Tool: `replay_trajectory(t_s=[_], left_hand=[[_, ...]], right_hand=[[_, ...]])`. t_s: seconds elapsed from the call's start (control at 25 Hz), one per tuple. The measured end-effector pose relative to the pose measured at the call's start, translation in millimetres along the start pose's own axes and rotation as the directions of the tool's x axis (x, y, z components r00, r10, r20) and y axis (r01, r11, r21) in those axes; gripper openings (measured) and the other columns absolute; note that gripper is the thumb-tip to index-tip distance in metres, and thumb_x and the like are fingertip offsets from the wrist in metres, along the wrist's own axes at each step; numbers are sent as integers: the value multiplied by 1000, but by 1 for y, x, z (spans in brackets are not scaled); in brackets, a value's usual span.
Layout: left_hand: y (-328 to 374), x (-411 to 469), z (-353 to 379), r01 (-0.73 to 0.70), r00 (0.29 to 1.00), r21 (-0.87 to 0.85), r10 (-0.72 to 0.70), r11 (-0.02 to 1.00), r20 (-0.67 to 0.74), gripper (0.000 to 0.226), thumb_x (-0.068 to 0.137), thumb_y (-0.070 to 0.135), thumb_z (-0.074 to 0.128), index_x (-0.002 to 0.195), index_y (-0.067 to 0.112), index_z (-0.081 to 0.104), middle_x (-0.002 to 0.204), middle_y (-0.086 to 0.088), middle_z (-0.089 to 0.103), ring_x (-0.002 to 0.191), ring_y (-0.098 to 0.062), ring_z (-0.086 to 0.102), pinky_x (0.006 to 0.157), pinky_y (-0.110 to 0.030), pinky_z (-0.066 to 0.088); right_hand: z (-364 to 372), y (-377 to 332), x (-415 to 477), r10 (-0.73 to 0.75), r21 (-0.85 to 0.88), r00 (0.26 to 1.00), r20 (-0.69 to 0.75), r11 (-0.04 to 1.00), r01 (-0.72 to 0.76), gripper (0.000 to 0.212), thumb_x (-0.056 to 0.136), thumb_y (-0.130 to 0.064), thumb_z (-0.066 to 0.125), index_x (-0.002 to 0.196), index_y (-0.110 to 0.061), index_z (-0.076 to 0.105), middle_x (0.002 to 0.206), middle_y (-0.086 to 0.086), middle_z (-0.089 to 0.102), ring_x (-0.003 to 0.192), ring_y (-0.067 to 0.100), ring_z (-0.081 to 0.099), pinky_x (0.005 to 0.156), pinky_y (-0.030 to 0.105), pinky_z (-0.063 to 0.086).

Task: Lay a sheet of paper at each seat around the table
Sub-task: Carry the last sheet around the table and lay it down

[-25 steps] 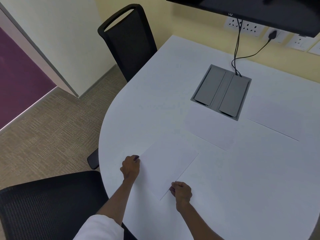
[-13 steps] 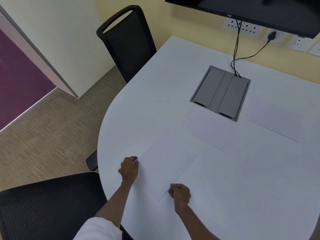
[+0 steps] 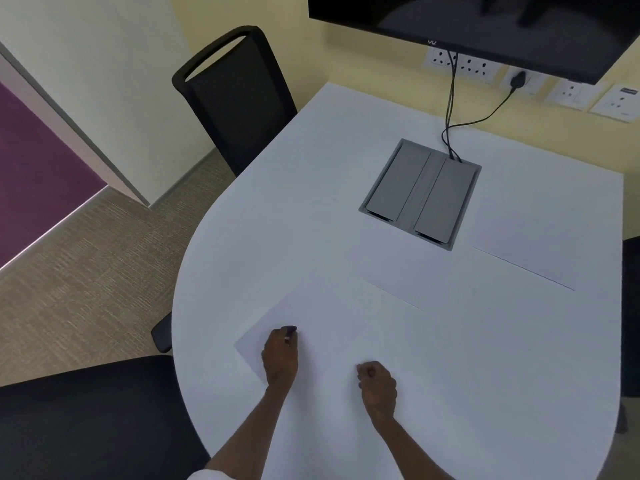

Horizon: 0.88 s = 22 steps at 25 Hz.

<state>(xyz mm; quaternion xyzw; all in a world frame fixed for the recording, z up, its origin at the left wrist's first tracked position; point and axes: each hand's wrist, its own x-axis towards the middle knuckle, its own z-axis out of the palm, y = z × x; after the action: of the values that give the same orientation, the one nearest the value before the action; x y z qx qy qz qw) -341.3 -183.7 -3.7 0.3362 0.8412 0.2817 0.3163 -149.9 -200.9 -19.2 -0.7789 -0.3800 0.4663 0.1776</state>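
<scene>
A white sheet of paper lies flat on the white table, near its rounded left edge and in front of the near black chair. My left hand rests on the sheet's left part with curled fingers pinching it. My right hand is curled at the sheet's near right edge. A second sheet lies just below the grey cable box. A third sheet lies to the box's right.
A grey cable box is set into the table's middle, with black cables running up to wall sockets. A dark monitor hangs above. Another black chair stands at the far left, and a dark chair edge shows at the right.
The sheet has slid left towards the table's edge and settled flat. My left hand now lies on top of it rather than at its corner; my right hand followed.
</scene>
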Motion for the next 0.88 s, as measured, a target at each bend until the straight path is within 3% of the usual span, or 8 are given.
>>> replay_trajectory(t_s=[0.28, 0.48, 0.56, 0.72, 0.88], left_hand=[[56, -46, 96, 8, 993, -85, 3, 996, 120, 21, 98, 16, 57, 114, 11, 71, 110, -4, 72, 99, -20, 68, 87, -24, 49], [108, -64, 162, 165, 975, -250, -120, 954, 185, 24, 97, 18, 59, 118, 11, 68, 112, -4, 73, 101, -17, 66, 87, -22, 47], [127, -67, 184, 244, 957, -312, -176, 918, 232, 26, 96, 20, 60, 120, 11, 67, 112, -6, 72, 104, -22, 67, 89, -25, 50], [157, -67, 220, 466, 865, -371, -325, 803, 383, 33, 93, 23, 61, 124, 11, 64, 116, -14, 69, 112, -35, 64, 99, -45, 52], [172, -62, 244, 570, 818, -452, -425, 686, 387, 34, 93, 17, 61, 125, 7, 62, 118, -15, 67, 112, -34, 63, 102, -43, 52]], right_hand=[[-102, -26, 82, -205, -114, 978, -39, 973, 200, 11, 93, -13, 65, 95, -6, 73, 98, 12, 76, 95, 30, 69, 84, 37, 54], [-159, -47, 145, -294, -162, 954, -56, 946, 282, 14, 93, -11, 63, 101, -2, 72, 102, 16, 74, 98, 32, 68, 88, 41, 54], [-172, -57, 169, -326, -197, 944, -41, 929, 312, 17, 93, -10, 63, 105, 0, 70, 106, 18, 72, 102, 34, 67, 90, 42, 53], [-191, -76, 213, -365, -250, 931, 27, 899, 360, 28, 94, -8, 64, 120, 1, 64, 124, 21, 61, 118, 34, 59, 103, 42, 47], [-199, -94, 250, -380, -359, 914, 140, 841, 404, 49, 97, -14, 60, 142, -3, 47, 153, 15, 39, 143, 30, 36, 119, 39, 31]])
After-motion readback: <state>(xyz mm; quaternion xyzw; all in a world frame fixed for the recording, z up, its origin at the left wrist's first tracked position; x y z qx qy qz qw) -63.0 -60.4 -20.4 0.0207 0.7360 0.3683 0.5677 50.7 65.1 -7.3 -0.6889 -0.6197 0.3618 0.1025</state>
